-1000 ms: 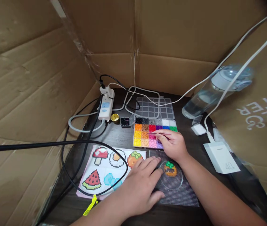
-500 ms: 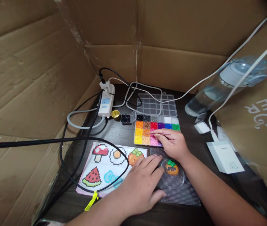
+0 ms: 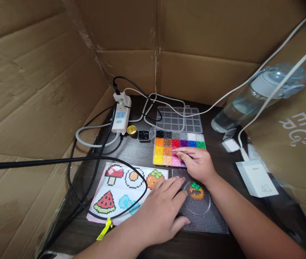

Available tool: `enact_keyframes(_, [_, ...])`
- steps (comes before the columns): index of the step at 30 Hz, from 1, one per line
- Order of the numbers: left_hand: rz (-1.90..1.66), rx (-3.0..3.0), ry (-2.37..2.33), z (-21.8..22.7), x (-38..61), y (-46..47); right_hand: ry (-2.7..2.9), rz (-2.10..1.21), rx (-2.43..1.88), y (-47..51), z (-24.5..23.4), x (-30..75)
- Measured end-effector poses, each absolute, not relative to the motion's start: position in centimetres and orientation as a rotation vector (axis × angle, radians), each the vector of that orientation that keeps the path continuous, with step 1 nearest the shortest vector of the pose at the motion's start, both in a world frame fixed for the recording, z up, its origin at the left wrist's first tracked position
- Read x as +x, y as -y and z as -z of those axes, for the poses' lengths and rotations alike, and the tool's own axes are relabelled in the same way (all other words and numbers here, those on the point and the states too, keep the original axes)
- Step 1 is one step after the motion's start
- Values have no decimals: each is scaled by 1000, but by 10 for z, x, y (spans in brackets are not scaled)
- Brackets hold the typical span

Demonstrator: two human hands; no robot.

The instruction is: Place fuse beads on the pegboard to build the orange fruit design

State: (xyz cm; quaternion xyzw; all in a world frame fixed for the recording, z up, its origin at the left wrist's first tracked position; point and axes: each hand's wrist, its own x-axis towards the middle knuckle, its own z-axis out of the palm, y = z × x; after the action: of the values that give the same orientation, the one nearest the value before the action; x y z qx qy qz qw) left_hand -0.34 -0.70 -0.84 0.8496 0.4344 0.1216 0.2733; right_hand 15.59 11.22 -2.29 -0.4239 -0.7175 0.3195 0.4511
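Observation:
My right hand [image 3: 197,162] pinches a pair of thin pinkish tweezers [image 3: 183,152], their tip over an orange compartment of the bead box [image 3: 154,144]. Small beads sorted by colour fill the box. Flat and with fingers stretched, my left hand [image 3: 166,207] rests across the left edge of the clear pegboard [image 3: 214,223] and the pattern sheet [image 3: 99,192]. On the pegboard lies a partly filled orange and green bead persimmon [image 3: 196,192], with gaps in its middle. The sheet shows pixel pictures, among them a mushroom, an egg and a watermelon slice; my left hand covers its lower right part.
A white power strip [image 3: 120,117], a gold cup [image 3: 131,131] and a small box of black beads [image 3: 143,136] stand behind the sheet. A black cable [image 3: 88,159] loops over the sheet. On the right are a water bottle [image 3: 233,104] and a white charger [image 3: 257,178]. Cardboard walls surround the table.
Both hands keep nearly the same place, the tweezers' tip still over the orange beads. The whole view has shifted very slightly.

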Motion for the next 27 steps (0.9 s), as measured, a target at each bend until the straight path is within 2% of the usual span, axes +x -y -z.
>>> enact_keyframes(11, [-352,2305,-1157,8,-3,5,1683,-791,-1106,-110,16,161])
enact_keyframes(21, [-355,2352,-1138,14,1,1,1560,-652,-1191,-56,-37,206])
enact_keyframes(27, [-357,2378,-1132,14,2,1,1593,-739,-1240,-2,3,242])
